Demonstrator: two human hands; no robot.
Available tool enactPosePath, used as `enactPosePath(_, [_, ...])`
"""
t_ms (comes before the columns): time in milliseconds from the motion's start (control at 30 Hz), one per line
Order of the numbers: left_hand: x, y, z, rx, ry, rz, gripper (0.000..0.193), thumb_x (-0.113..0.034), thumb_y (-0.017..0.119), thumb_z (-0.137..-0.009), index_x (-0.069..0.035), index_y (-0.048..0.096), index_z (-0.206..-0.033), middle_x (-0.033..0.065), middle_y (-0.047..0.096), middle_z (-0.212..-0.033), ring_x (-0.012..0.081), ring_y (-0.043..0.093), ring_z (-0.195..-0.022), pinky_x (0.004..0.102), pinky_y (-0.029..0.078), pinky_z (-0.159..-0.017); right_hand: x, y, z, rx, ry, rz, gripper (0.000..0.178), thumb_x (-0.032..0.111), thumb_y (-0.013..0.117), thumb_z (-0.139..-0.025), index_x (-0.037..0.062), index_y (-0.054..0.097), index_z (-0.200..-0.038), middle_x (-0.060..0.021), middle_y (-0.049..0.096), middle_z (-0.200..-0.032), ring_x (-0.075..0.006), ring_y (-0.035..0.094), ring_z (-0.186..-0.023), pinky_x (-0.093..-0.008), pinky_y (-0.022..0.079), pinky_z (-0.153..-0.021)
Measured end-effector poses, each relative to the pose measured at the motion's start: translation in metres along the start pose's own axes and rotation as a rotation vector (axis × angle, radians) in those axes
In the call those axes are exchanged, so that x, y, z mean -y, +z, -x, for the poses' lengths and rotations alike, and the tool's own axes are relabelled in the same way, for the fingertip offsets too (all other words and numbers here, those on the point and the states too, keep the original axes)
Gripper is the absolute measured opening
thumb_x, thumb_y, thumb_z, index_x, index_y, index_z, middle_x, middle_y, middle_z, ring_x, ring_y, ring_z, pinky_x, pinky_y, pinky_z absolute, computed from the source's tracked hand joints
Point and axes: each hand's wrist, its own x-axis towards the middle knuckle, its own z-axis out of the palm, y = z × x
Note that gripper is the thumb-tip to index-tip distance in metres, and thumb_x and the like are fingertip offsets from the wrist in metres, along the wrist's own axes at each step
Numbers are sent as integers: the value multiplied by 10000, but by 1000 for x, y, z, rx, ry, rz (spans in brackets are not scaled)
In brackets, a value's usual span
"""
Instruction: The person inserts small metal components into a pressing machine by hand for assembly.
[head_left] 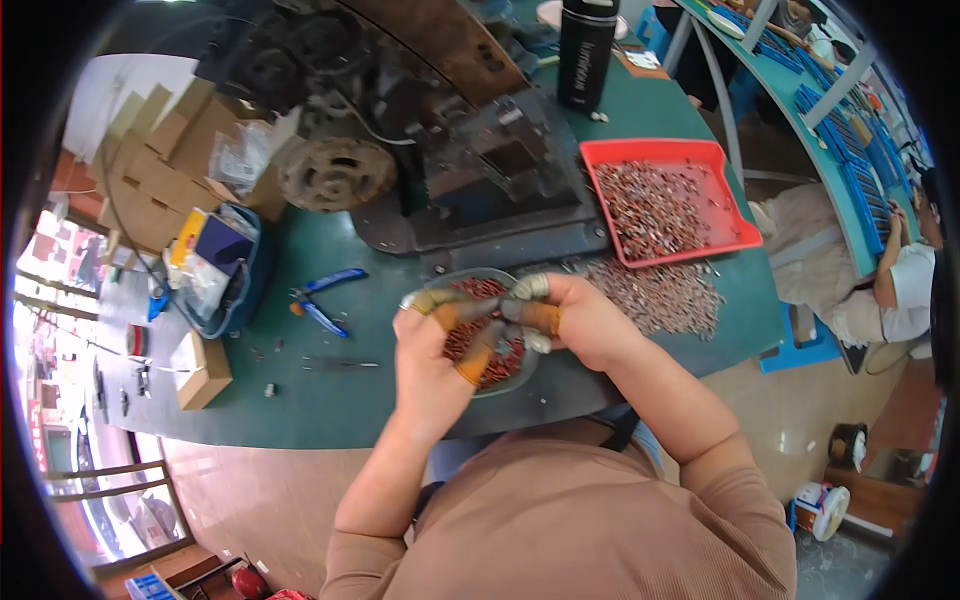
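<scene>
My left hand (432, 350) and my right hand (575, 312) meet over a round bowl (522, 382), fingertips pinched close together. Orange and whitish coverings wrap several of my fingers. Whatever sits between the fingertips is too small and too hidden to name. Inside the bowl lie many small red-brown parts (505, 362), partly covered by my hands. Just right of the bowl, a loose heap of small greyish-pink parts (660, 298) spreads over the green table. Behind that heap stands a red tray (730, 205) holding more small red and silvery parts.
A dark, heavy machine (500, 165) fills the table's far middle, with a black bottle (587, 55) beyond the tray. Left on the green table (300, 420) are blue-handled pliers (325, 300), tweezers (340, 364), a filled blue bin (245, 285) and a small cardboard box (205, 372). Another person sits far right.
</scene>
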Motion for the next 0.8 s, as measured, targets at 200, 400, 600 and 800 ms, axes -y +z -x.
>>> enactPosePath(200, [-17,3,-7,36,6,129,214,-14,771,-721,-74,696,-911,51,614,-969,234,523,-952,319,430,-850,17,-28,29,24,-314,342,107,132,659,-914,37,670,-961,5,629,-806,-63,557,-626,-215,431,-546])
enactPosePath(400, [-4,8,1,29,-157,270,194,-25,772,-738,-79,679,-900,44,608,-992,213,528,-962,315,432,-855,6,-69,55,-218,-699,1258,243,30,741,-725,91,710,-957,-77,640,-906,-256,622,-842,-343,515,-731])
enactPosePath(600, [-11,9,3,30,-198,317,185,-27,767,-756,-70,673,-910,50,609,-984,205,541,-992,305,435,-873,-3,-71,53,-182,-693,1565,225,64,750,-688,116,712,-904,-51,620,-862,-259,615,-802,-351,514,-686])
enactPosePath(800, [-9,8,3,25,-193,334,186,-19,764,-756,-72,673,-909,50,614,-996,207,544,-995,307,440,-875,-15,-72,71,-245,-744,1534,249,94,756,-688,130,722,-932,-37,609,-851,-244,607,-773,-349,508,-651])
